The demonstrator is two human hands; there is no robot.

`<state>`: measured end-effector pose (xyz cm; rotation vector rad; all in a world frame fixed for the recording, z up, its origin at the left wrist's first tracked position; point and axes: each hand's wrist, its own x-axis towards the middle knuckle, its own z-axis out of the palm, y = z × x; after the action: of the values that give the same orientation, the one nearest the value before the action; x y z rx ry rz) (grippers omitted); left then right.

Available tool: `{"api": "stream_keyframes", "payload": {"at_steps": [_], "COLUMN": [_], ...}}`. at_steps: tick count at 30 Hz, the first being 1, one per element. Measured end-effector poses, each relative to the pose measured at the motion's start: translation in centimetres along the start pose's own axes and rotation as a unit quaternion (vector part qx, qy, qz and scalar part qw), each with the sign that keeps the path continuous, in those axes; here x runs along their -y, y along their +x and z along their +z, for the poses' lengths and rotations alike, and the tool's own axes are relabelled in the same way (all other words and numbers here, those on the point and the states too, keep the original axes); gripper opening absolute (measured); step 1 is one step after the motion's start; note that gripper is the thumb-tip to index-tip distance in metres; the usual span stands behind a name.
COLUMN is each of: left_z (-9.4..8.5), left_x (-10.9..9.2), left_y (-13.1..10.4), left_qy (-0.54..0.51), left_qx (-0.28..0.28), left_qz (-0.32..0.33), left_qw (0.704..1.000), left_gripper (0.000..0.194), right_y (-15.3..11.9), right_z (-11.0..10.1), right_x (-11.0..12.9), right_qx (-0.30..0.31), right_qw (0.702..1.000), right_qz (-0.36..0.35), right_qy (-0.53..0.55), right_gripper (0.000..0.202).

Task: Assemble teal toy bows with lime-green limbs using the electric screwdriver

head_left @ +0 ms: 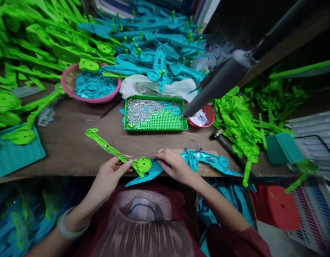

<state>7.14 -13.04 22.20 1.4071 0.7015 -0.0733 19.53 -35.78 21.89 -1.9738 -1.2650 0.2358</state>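
My left hand (pixel 111 175) is closed on a bright green plastic limb (pixel 100 142) with a round wheel (pixel 144 164) at its near end, thumb on top. The limb slants up to the left and overlaps the pointed end of a blue plastic bow-shaped body (pixel 213 159) lying along the table's front edge. A thin dark string (pixel 139 155) runs over the wheel toward my right hand (pixel 175 165). That hand is closed above the blue body, its fingertips pinched at the string's end. The undersides of its fingers are hidden.
A green tray (pixel 155 129) of small metal screws stands ahead, between a pink basket (pixel 91 98) of blue pieces and a red basket (pixel 211 119). A grey powered driver (pixel 215 84) hangs over it. A hammer (pixel 226 142) lies right. Green and blue parts are heaped around.
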Motion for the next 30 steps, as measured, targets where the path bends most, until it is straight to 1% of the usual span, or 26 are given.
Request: {"api": "stream_keyframes", "payload": {"at_steps": [3, 5, 8, 10, 13, 15, 16, 17, 19, 20, 21, 22, 23, 24, 25, 26, 27, 28, 29, 30], "left_z": [0.1, -0.1, -0.3, -0.3, 0.0, 0.1, 0.1, 0.1, -0.1, -0.4, -0.6, -1.0, -1.3, -1.6, -1.9, -2.2, -2.3, -2.5, -2.6, -2.8], "left_x": [-0.3, -0.5, -0.6, -0.5, -0.5, -0.7, -0.8, -0.9, -0.8, -0.6, -0.4, -0.1, 0.2, 0.4, 0.5, 0.5, 0.5, 0.3, 0.2, 0.1], "left_y": [0.0, 0.1, 0.2, 0.4, 0.7, 0.9, 0.8, 0.8, 0.4, 0.1, -0.2, -0.5, -0.8, -0.9, -0.9, -0.7, -0.4, 0.1, 0.7, 1.3], "left_qy": [0.005, 0.011, 0.008, -0.015, -0.046, -0.045, -0.041, -0.039, -0.036, -0.028, -0.005, 0.036, 0.094, 0.161, 0.229, 0.289, 0.336, 0.369, 0.392, 0.406], "left_qx": [0.013, 0.006, -0.017, -0.022, -0.014, -0.004, 0.005, 0.015, 0.037, 0.035, 0.018, -0.014, -0.055, -0.094, -0.119, -0.119, -0.095, -0.058, -0.018, 0.015], "left_qz": [-0.022, -0.034, -0.037, -0.048, -0.075, -0.088, -0.09, -0.089, -0.073, -0.05, -0.014, 0.036, 0.098, 0.168, 0.24, 0.306, 0.36, 0.399, 0.424, 0.436], "left_qw": [1.0, 0.999, 0.999, 0.999, 0.996, 0.995, 0.995, 0.995, 0.996, 0.998, 1.0, 0.999, 0.989, 0.968, 0.936, 0.9, 0.865, 0.837, 0.816, 0.803], "left_gripper": [0.054, 0.054, 0.054, 0.055, 0.055, 0.055, 0.055, 0.054, 0.055, 0.057, 0.059, 0.059, 0.058, 0.054, 0.048, 0.044, 0.041, 0.04, 0.04, 0.039], "right_y": [0.1, 0.4, 0.8, 0.8, 0.7, 1.1, 1.4, 1.9, 3.1, 3.8, 4.5, 5.1, 5.7, 6.2, 6.6, 6.9, 7.1, 7.2, 7.3, 7.2], "right_z": [-0.1, -0.1, 0.1, 0.2, -0.1, -0.5, -0.6, -0.6, -0.4, 0.0, 0.4, 0.8, 1.3, 1.7, 2.0, 2.3, 2.5, 2.6, 2.7, 2.7], "right_x": [0.1, 0.2, 0.1, 0.0, 0.1, 0.5, 0.9, 1.3, 2.3, 2.7, 3.1, 3.4, 3.7, 3.9, 4.1, 4.3, 4.5, 4.8, 5.2, 5.5], "right_qx": [-0.026, -0.032, -0.02, -0.013, -0.004, 0.0, 0.005, 0.014, 0.048, 0.07, 0.09, 0.105, 0.115, 0.124, 0.135, 0.147, 0.161, 0.173, 0.179, 0.18], "right_qw": [0.999, 0.998, 0.999, 1.0, 0.999, 0.997, 0.997, 0.997, 0.998, 0.996, 0.993, 0.99, 0.988, 0.986, 0.983, 0.979, 0.973, 0.966, 0.961, 0.958], "right_qz": [0.02, 0.027, 0.02, 0.017, 0.026, 0.041, 0.049, 0.054, 0.05, 0.042, 0.034, 0.029, 0.026, 0.028, 0.031, 0.035, 0.038, 0.038, 0.038, 0.035], "right_qy": [0.032, 0.041, 0.032, 0.023, 0.042, 0.06, 0.058, 0.044, -0.013, -0.045, -0.071, -0.087, -0.097, -0.106, -0.118, -0.136, -0.161, -0.187, -0.209, -0.221], "right_gripper": [0.023, 0.023, 0.023, 0.022, 0.022, 0.024, 0.027, 0.036, 0.061, 0.071, 0.073, 0.071, 0.063, 0.054, 0.043, 0.032, 0.024, 0.021, 0.021, 0.022]}}
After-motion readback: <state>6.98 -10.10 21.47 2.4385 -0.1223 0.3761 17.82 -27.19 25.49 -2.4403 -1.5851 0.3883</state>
